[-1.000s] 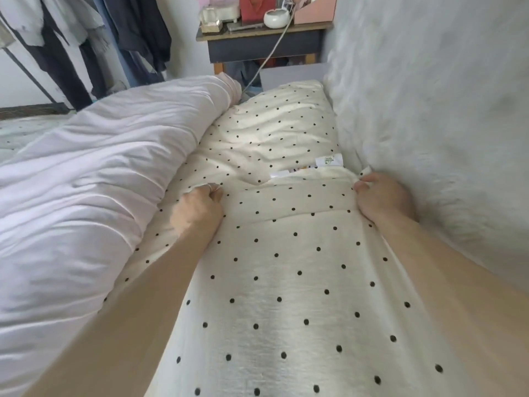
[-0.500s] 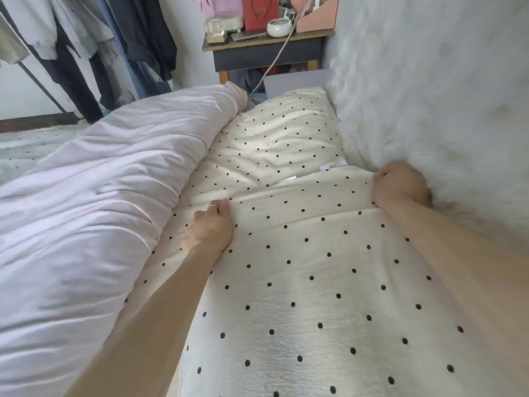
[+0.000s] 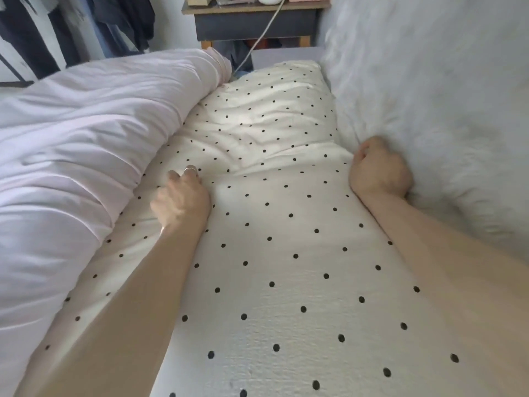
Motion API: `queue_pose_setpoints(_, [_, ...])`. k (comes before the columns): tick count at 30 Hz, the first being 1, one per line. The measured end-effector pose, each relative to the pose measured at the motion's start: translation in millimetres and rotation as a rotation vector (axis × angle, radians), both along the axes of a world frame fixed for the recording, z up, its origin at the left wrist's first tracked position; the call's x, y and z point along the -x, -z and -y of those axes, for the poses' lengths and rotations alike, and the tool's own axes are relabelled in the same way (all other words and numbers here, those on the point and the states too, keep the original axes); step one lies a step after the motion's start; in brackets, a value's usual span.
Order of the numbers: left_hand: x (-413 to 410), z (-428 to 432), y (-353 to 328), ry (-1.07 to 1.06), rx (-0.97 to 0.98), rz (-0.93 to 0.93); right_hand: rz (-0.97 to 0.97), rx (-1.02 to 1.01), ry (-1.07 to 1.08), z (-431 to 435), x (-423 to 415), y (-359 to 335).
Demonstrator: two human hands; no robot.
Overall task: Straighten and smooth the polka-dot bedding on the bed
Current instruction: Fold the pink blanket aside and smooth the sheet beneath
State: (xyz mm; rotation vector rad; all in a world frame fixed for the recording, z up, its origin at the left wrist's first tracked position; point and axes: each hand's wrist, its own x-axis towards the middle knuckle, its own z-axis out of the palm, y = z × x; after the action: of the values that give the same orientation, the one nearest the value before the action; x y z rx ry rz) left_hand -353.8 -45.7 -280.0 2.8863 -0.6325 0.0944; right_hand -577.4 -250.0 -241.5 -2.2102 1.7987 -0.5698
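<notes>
A cream polka-dot cover (image 3: pixel 286 267) lies flat along the bed in front of me, its far edge overlapping a wrinkled polka-dot pillow (image 3: pixel 272 110). My left hand (image 3: pixel 180 199) grips the cover's far left corner, fingers curled into the fabric, a ring showing. My right hand (image 3: pixel 378 170) is fisted on the cover's far right corner, pressed against the fluffy wall covering. Both forearms stretch out over the cover.
A bunched pale pink duvet (image 3: pixel 86 156) fills the left side of the bed. Fluffy white fabric (image 3: pixel 443 110) lines the right. Beyond the pillow stands a dark side table (image 3: pixel 254 21) with a cable hanging down, and clothes (image 3: pixel 114 24) hang at the back left.
Both hands have pulled the cover's far edge forward over the pillow's near end, hiding the white label. The cover looks flatter and more taut.
</notes>
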Motion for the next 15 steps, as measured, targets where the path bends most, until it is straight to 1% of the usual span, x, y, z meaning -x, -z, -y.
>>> queue_pose_setpoints(3, [2, -8, 6, 0.005, -0.006, -0.008, -0.034, 0.153, -0.180, -40, 13, -27])
queue_pose_setpoints(5, [1, -11, 6, -0.002, -0.006, -0.028, -0.084, 0.253, -0.299, -89, 39, -35])
queue_pose_setpoints(6, [-1, -12, 4, 0.000, -0.003, -0.038, -0.145, 0.249, -0.349, -117, 54, -31])
queue_pose_setpoints(7, [0, -13, 1, -0.008, 0.001, -0.051, -0.220, 0.193, -0.390, -141, 69, -24])
queue_pose_setpoints(8, [3, -14, -3, -0.014, 0.016, -0.075, -0.281, 0.094, -0.411, -154, 81, -13])
queue_pose_setpoints(9, [6, -13, -8, -0.012, 0.040, -0.109, -0.320, -0.012, -0.406, -155, 87, -1])
queue_pose_setpoints(10, [14, -19, -15, -0.013, 0.073, -0.151, -0.314, -0.100, -0.390, -154, 92, 7])
queue_pose_setpoints(12, [28, -24, -33, -0.022, 0.214, -0.234, -0.281, -0.146, -0.381, -137, 93, 18])
queue_pose_setpoints(13, [38, -33, -47, -0.031, 0.292, -0.236, -0.263, -0.155, -0.387, -136, 90, 20])
queue_pose_setpoints(14, [51, -39, -59, -0.012, 0.364, -0.205, -0.272, -0.157, -0.393, -133, 88, 24])
queue_pose_setpoints(15, [75, -51, -74, 0.071, 0.407, -0.145, -0.291, -0.174, -0.394, -138, 91, 23])
